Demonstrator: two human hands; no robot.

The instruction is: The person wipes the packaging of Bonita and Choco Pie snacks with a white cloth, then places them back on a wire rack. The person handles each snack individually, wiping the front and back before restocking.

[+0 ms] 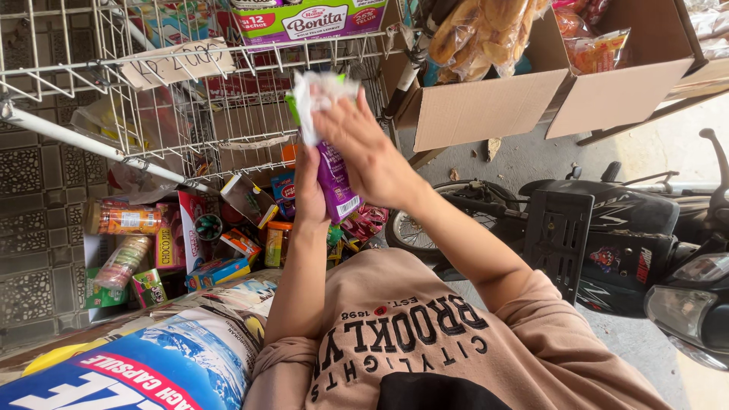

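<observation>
While your left hand (310,193) is clasping the purple packet (335,178) low, your right hand (364,144) is closing round its crinkly top at twelve o'clock, so it probably handles light, soft and slippery.

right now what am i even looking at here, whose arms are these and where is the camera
The camera sits on a person's head and looks down, so the arms reaching out from the bottom are that person's own. There is only this one view.

Both bare hands are raised in front of a white wire rack. The left hand grips a purple plastic snack packet from below. The right hand closes over its crumpled white and green top end.

Below the hands lies a jumble of small goods: colourful snack boxes, a clear tube of round biscuits and a blue and white sack at the lower left. Open brown cardboard boxes holding bagged snacks stand at the upper right, and a parked black motorbike is on the right.
</observation>
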